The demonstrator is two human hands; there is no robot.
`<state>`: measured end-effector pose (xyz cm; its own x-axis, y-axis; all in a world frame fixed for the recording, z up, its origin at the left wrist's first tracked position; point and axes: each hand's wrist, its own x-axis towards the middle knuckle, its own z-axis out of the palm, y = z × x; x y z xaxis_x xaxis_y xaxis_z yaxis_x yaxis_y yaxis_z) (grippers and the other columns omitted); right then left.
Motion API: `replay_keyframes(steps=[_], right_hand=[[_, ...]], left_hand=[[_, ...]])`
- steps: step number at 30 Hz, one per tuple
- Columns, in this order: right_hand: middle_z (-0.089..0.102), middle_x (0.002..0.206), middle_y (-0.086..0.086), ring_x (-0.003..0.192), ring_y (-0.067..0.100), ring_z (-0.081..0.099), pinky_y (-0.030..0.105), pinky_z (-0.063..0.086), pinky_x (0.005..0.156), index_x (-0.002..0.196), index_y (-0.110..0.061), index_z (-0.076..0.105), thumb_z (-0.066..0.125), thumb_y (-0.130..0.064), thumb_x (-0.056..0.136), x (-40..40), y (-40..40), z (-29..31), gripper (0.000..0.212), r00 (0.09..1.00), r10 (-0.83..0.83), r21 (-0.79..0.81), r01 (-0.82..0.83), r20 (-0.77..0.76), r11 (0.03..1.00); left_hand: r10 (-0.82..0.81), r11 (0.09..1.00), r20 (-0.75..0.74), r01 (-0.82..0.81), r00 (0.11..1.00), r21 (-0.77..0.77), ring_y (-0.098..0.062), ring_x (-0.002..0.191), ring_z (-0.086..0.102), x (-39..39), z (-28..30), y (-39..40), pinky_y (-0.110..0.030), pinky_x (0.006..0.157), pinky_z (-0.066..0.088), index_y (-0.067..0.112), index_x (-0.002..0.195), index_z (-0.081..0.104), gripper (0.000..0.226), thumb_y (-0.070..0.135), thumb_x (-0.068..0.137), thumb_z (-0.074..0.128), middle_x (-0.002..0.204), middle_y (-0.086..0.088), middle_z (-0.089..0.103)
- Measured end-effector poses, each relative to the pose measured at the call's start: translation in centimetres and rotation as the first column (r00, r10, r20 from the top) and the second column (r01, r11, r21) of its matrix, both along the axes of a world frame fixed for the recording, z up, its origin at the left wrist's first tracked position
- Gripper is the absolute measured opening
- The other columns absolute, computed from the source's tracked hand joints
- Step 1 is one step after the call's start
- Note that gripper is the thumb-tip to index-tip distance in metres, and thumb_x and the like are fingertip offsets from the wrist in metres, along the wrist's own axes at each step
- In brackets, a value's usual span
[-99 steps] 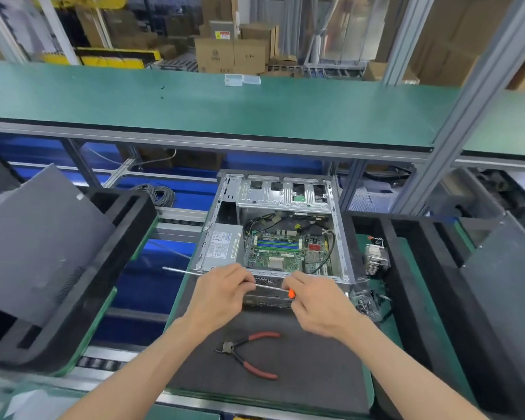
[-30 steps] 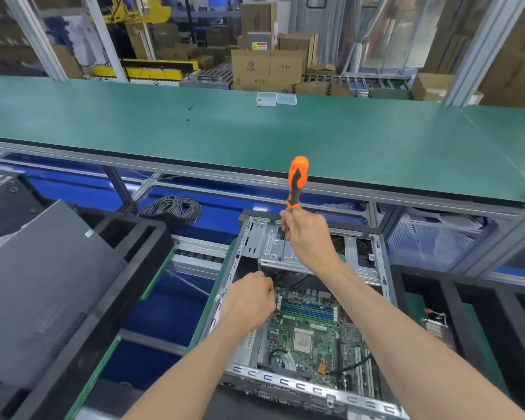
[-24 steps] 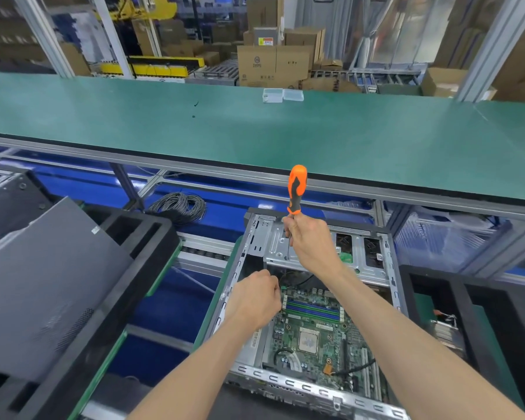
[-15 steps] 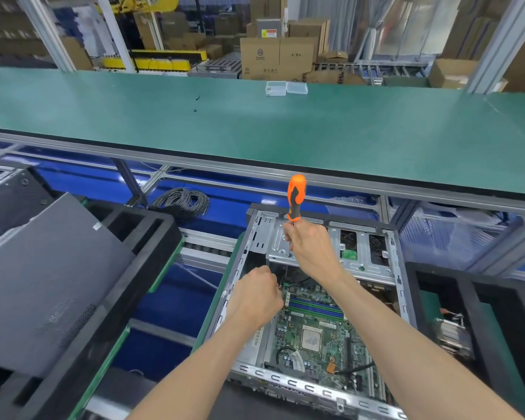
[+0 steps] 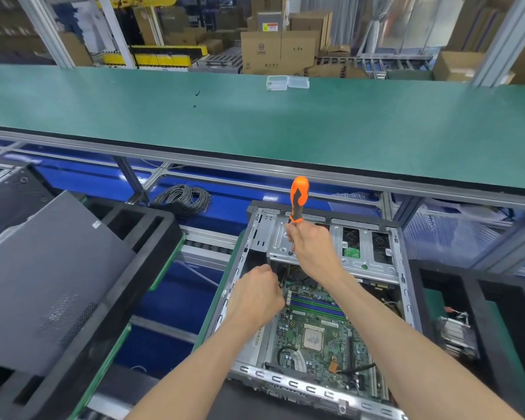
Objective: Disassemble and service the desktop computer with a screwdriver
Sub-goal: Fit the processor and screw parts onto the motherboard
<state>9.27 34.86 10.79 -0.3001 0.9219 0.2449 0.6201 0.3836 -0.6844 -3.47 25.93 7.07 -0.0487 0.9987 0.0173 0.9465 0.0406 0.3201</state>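
So the desktop computer was lying on its side with the cover off, open toward the camera, sitting down at about 5 o'clock in the view. You could see the green motherboard inside with the bare CPU in the middle of it, and the silver drive cage across the far end of the case.

The right hand was wrapped around the lower part of the screwdriver, fingers curled tight on the shaft end of the handle. The orange and black handle stuck straight up toward 12 o'clock, and the tip was down on the left part of the drive cage, pretty much vertical.

The left hand was at 7 o'clock from the right one, curled up at the left inner edge of the case, next to the RAM slots. Honestly couldn't tell if it was pinching something or just bunched up, the fingers were turned away from the camera.

Other stuff: a grey side panel leaning in a black foam tray over at 9 o'clock, a coil of black cable at 11 o'clock of the case, a heatsink in another tray at 3 o'clock, and the long green bench across the top with a small clear plastic box on it.
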Motion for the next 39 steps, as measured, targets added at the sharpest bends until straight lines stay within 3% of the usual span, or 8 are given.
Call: replay_keyframes(steps=[9, 16, 20, 39], right_hand=[[0.063, 0.071, 0.013, 0.062, 0.032, 0.061, 0.051, 0.052, 0.064, 0.086, -0.004, 0.059, 0.043, -0.025, 0.107, -0.37, 0.07, -0.05, 0.034, 0.999, -0.007, 0.033, 0.005, 0.047, 0.999], [0.066, 0.083, 0.01, 0.068, 0.028, 0.064, 0.045, 0.052, 0.068, 0.1, -0.002, 0.063, 0.041, -0.026, 0.108, -0.26, 0.2, 0.08, 0.034, 0.986, 0.015, 0.06, -0.025, 0.166, 0.998], [0.066, 0.079, 0.016, 0.067, 0.037, 0.063, 0.052, 0.053, 0.067, 0.092, 0.0, 0.061, 0.045, -0.023, 0.106, -0.18, 0.13, 0.2, 0.032, 0.999, -0.001, 0.029, -0.001, 0.054, 1.0], [0.064, 0.077, 0.015, 0.065, 0.035, 0.063, 0.052, 0.054, 0.066, 0.089, 0.0, 0.06, 0.044, -0.025, 0.106, -0.31, 0.09, 0.42, 0.034, 0.999, -0.027, -0.004, 0.027, 0.031, 1.0]], left_hand=[[-0.006, 1.0, -0.005, 0.006, 1.0, 0.01, -0.022, 0.081, 0.063, -0.03, -0.07, 0.04, -0.037, 0.072, 0.056, 0.011, 0.085, 0.069, 0.021, 0.022, 0.09, 0.052, 0.101, 0.002, 0.064], [-0.012, 1.0, 0.001, 0.012, 1.0, 0.014, -0.023, 0.078, 0.063, -0.09, -0.19, 0.06, -0.037, 0.07, 0.057, 0.011, 0.082, 0.069, 0.021, 0.022, 0.09, 0.053, 0.1, 0.002, 0.064], [-0.023, 1.0, -0.008, 0.023, 1.0, 0.012, -0.023, 0.078, 0.064, -0.07, -0.16, 0.08, -0.037, 0.07, 0.057, 0.01, 0.083, 0.07, 0.023, 0.022, 0.091, 0.052, 0.102, 0.001, 0.064], [-0.026, 1.0, -0.016, 0.026, 1.0, 0.004, -0.022, 0.079, 0.064, -0.05, -0.02, 0.08, -0.038, 0.07, 0.058, 0.011, 0.084, 0.071, 0.022, 0.021, 0.09, 0.052, 0.101, 0.002, 0.064]])
